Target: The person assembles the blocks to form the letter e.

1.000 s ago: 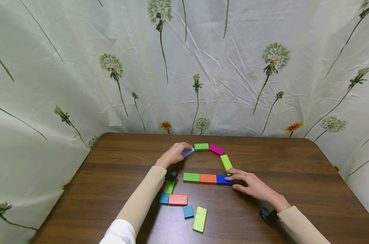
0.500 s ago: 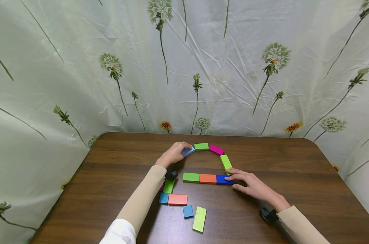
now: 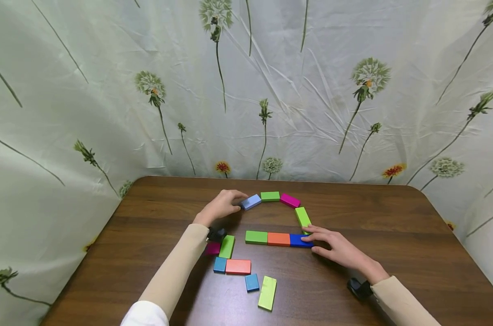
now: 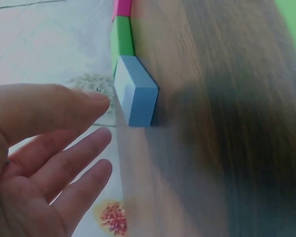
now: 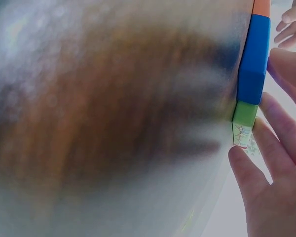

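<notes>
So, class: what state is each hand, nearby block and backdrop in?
Left hand: empty, beside light-blue block.
Right hand: fingers extended over dark-blue block.
Light-blue block: unheld, lying flat.
Dark-blue block: partly covered, against orange block.
Lime block: partly covered.
Backdrop: creased.

Blocks point(image 3: 238, 267): no readable word, number or brand on any face in view.
Lime-green block point(image 5: 245, 114), right wrist view: fine dark and reddish marks point(image 5: 241, 134) just beside its green face, too small to read; cannot tell whether print or reflection.
Black wrist devices point(image 3: 359, 288): no readable label.
Cloth point(image 3: 311, 113): printed flowers, no readable lettering.
Counter point(image 3: 372, 217): no readable sign.
</notes>
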Available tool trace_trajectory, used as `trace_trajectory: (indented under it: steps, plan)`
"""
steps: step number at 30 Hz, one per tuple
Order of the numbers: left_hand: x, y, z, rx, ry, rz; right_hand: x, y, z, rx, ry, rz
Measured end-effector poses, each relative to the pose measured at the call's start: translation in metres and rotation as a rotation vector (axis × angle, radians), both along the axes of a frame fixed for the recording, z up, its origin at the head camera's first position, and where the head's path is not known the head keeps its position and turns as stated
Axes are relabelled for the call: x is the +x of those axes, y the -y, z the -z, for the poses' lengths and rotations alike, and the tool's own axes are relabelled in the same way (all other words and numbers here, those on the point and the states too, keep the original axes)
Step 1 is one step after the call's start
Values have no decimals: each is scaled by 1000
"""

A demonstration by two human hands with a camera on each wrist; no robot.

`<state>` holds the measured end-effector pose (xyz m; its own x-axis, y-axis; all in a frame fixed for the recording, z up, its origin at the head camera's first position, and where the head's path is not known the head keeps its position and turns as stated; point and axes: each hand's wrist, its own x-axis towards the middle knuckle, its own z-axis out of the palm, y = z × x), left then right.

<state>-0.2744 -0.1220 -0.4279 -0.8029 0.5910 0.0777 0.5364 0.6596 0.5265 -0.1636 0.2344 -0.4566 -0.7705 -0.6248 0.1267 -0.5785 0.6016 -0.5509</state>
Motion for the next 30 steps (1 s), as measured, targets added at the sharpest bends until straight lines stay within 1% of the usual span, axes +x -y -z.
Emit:
trace_trajectory:
  steps: [3, 7, 12, 17, 23, 27, 30]
  plan:
    - [6, 7, -2, -8, 14, 4, 0, 0, 0, -1, 1, 0]
    - [16, 16, -6, -19, 43, 25, 0, 0, 0, -2, 5, 2]
    - [31, 25, -9, -15, 84, 67, 0, 1, -1, -1, 8, 1]
    - [46, 34, -11, -3, 106, 112, 0, 0, -1, -2, 1, -1]
    - [62, 41, -11, -23, 114, 179, 0, 0, -1, -4, -4, -4]
    - [71, 44, -10, -34, 151, 207, 0, 0, -1, -2, -2, -6]
    - [75, 47, -7, -41, 141, 231, 0, 0, 0, -2, 2, -5]
